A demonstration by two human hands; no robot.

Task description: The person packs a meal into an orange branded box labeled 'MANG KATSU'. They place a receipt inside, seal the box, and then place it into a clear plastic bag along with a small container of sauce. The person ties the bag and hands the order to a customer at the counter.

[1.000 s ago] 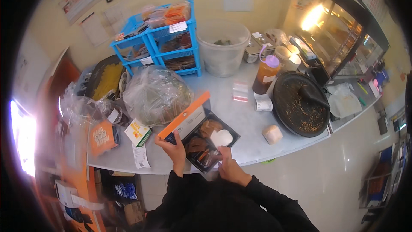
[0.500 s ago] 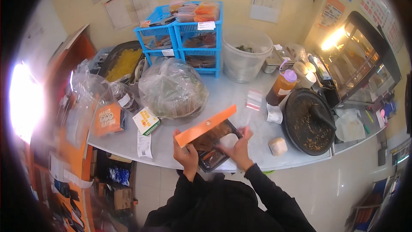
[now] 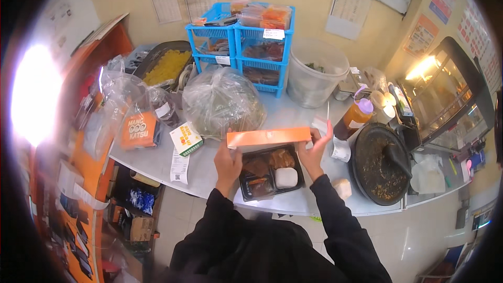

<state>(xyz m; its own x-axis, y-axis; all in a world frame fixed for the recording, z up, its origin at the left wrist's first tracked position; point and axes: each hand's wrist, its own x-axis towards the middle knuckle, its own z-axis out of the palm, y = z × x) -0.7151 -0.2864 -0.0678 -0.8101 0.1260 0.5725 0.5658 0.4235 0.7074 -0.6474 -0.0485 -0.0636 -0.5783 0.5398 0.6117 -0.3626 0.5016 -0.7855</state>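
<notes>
An orange cardboard lid or sleeve is held level by its two ends, edge toward me. My left hand grips its left end; my right hand pinches the right end, index finger pointing up. Just below and nearer me sits a black divided food tray at the table's front edge. In it lie brown pieces of food, a white rounded lump and a clear-topped small pack. Whether the lid touches the tray's far side I cannot tell.
A stone mortar with pestle and a sauce bottle stand right. A small wrapped bundle lies near the edge. A stuffed plastic bag, blue baskets and a clear bucket stand behind; a small box and receipt lie left.
My right hand has left the white lump and taken the lid's right end. The lid has gone from slanted to level, and the tray has turned straighter. The whole view has shifted slightly.
</notes>
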